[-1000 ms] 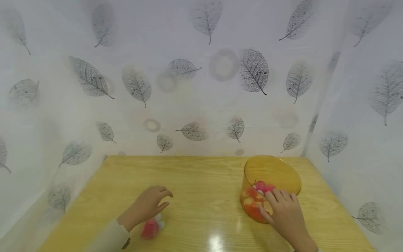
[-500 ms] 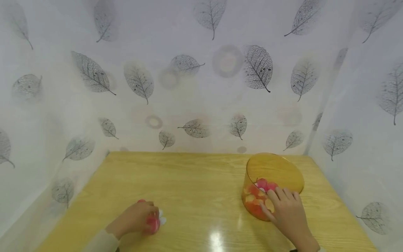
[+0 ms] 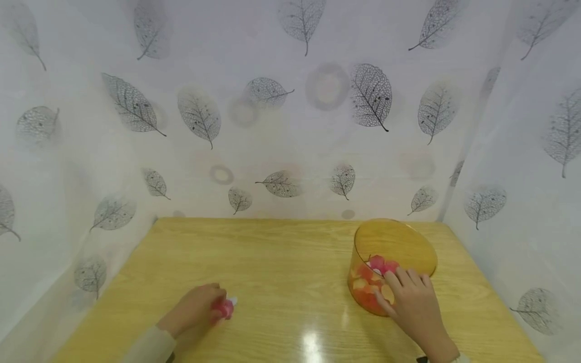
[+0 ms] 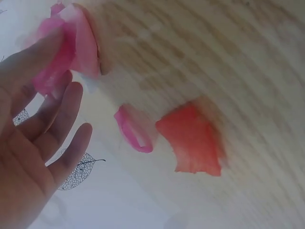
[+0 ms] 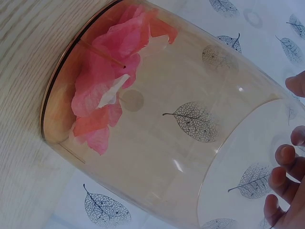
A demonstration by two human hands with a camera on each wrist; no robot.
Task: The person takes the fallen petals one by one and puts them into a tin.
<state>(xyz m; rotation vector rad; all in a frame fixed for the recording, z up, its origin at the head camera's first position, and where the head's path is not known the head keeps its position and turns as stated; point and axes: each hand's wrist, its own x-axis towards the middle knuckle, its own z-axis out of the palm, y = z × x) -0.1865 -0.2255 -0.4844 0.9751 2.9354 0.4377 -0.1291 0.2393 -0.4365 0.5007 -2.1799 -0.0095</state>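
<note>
My left hand (image 3: 192, 305) pinches soft pink petals (image 4: 71, 52) between thumb and fingers at the left of the wooden table. They also show as a pink cluster (image 3: 222, 308) with a white edge beside the fingertips. Past the left fingers in the left wrist view lie a small curled pink petal (image 4: 133, 131) and a coral-red petal (image 4: 193, 140). My right hand (image 3: 415, 312) holds the near rim of a see-through amber container (image 3: 358, 290), thumb on the outside. Pink, coral and white petals (image 5: 102, 78) and a thin stick lie at its bottom.
The wooden tabletop (image 3: 281, 262) runs back to a pale wall (image 3: 295, 141) printed with grey leaves. Matching side walls enclose it left and right. The container stands toward the back right.
My left hand has come down onto the pink petals and now pinches them, moving slightly forward. The right hand has stayed at the container's rim.
</note>
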